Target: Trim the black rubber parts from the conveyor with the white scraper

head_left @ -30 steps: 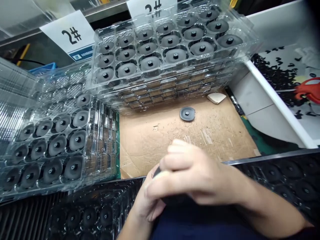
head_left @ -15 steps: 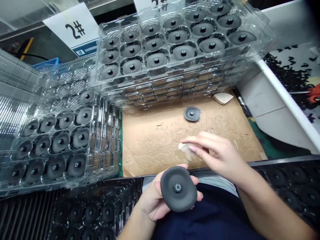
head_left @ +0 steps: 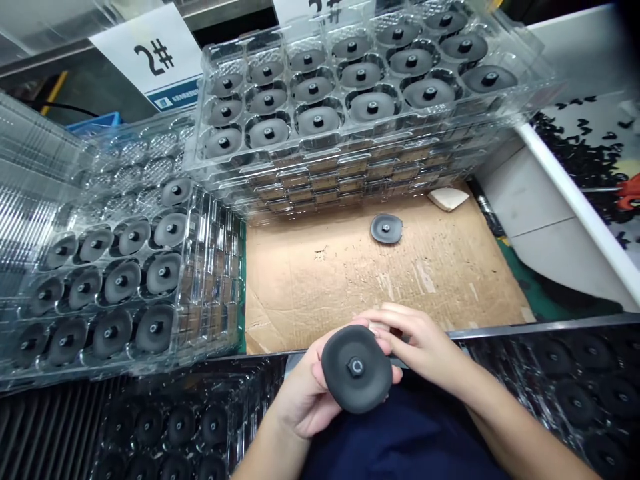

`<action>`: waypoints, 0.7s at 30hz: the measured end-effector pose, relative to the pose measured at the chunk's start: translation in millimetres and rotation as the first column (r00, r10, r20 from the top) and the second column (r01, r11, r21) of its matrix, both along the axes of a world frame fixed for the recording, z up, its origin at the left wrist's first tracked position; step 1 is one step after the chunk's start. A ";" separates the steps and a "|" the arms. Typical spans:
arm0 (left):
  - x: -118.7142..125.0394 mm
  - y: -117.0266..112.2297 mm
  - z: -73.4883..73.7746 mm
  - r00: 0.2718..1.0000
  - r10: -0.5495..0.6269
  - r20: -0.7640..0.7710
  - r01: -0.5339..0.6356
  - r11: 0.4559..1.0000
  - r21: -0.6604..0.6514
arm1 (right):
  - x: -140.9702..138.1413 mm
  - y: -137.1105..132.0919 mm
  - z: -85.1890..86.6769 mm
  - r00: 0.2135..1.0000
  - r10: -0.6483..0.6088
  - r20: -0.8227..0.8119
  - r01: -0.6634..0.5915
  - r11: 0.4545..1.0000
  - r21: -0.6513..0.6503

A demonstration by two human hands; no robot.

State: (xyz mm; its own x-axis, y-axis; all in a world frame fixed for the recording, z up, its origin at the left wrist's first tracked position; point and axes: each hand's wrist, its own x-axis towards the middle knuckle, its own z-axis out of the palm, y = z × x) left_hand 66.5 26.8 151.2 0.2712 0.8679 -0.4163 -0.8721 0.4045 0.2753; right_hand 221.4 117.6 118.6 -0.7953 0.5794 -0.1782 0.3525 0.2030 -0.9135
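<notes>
My left hand (head_left: 313, 387) grips a dark grey, rounded-square plastic part (head_left: 356, 390) with a short raised stub at its centre, its face turned up toward me. At the far edge of that part, my right hand (head_left: 413, 337) pinches a small white cloth (head_left: 373, 327), mostly hidden by the fingers. The right fingertips are against or just behind the part's rim; contact cannot be made out for sure. A second grey part (head_left: 386, 229) of the same kind lies on the cardboard (head_left: 300, 287) beyond my hands.
Clear plastic trays of similar parts are stacked at the back (head_left: 345, 147) and on the left (head_left: 200, 280). A whitish wedge-shaped piece (head_left: 449, 198) lies at the cardboard's far right. Small black pieces (head_left: 575, 147) fill a white bin. Dark trays (head_left: 175, 427) sit in front.
My right hand has moved left and toward me with the white cloth, from above the cardboard to the edge of the held part. The left hand stays nearly where it was.
</notes>
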 end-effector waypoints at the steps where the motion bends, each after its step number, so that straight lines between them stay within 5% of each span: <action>1: -0.1 -0.6 0.6 1.000 0.007 -0.001 -0.007 1.000 0.007 | -0.5 0.0 0.7 1.000 -0.002 -0.005 0.002 1.000 0.007; 12: -1.3 -4.4 1.9 0.998 0.065 -0.025 -0.064 0.998 0.024 | 1.3 -5.0 -7.6 0.992 -0.122 -0.018 0.123 0.989 0.082; 17: -1.6 -6.4 -2.4 0.992 0.110 -0.058 -0.109 0.994 0.024 | 3.4 -7.2 27.3 0.916 -0.378 -0.135 0.400 0.883 0.244; 21: 0.7 -7.4 -4.9 0.955 0.204 -0.215 -0.214 0.977 -0.022 | -6.7 -10.5 58.1 0.932 -0.010 -0.363 0.202 0.844 0.496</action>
State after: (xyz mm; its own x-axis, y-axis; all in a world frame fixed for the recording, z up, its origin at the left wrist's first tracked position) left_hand 67.2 19.3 146.3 -0.0121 0.8749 -0.4841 -0.8626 0.2357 0.4475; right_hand 214.6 107.2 176.7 -0.6776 0.5928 0.4353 0.0945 0.6572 -0.7478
